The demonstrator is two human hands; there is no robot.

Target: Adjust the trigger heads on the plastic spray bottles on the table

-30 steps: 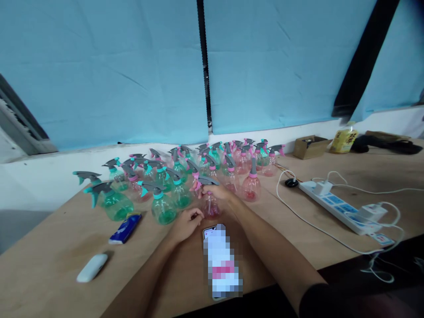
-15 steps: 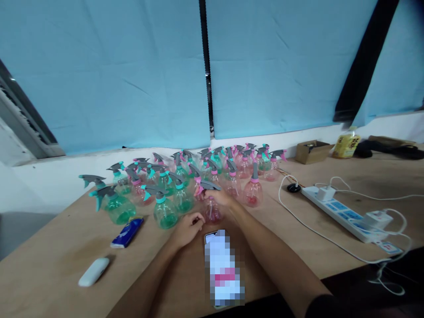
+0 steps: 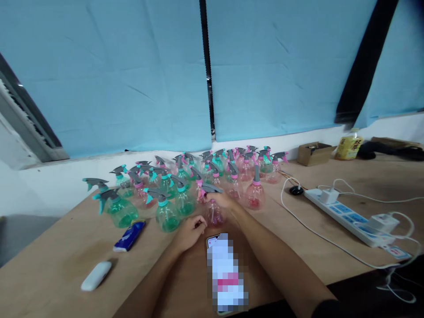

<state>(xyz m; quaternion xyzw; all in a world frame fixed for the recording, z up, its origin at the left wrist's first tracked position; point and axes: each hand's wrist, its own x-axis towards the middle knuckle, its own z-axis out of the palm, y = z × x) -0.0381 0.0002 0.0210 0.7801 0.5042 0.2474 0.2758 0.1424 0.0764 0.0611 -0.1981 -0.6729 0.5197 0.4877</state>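
Observation:
My right hand (image 3: 223, 201) is closed around the neck of a pink spray bottle (image 3: 214, 215) with a grey trigger head, standing upright at the front of a cluster of bottles. My left hand (image 3: 189, 232) rests on the wooden table (image 3: 66, 274) just left of that bottle, fingers curled, with its fingertips next to the bottle's base. Nothing shows inside the left hand. Several green spray bottles (image 3: 167, 211) and pink ones (image 3: 255, 191) stand behind, reaching back to the wall.
A phone (image 3: 227, 271) lies between my forearms. A blue packet (image 3: 130, 235) and a white oblong case (image 3: 96, 275) lie at the left. A white power strip (image 3: 351, 215) with plugs and cables crosses the right side. A cardboard box (image 3: 314, 153) and a yellow bottle (image 3: 349, 145) stand far right.
The view has shifted slightly, moving everything a little right and down in the picture. Both hands stay at the pink bottle; the left hand has edged closer to its base.

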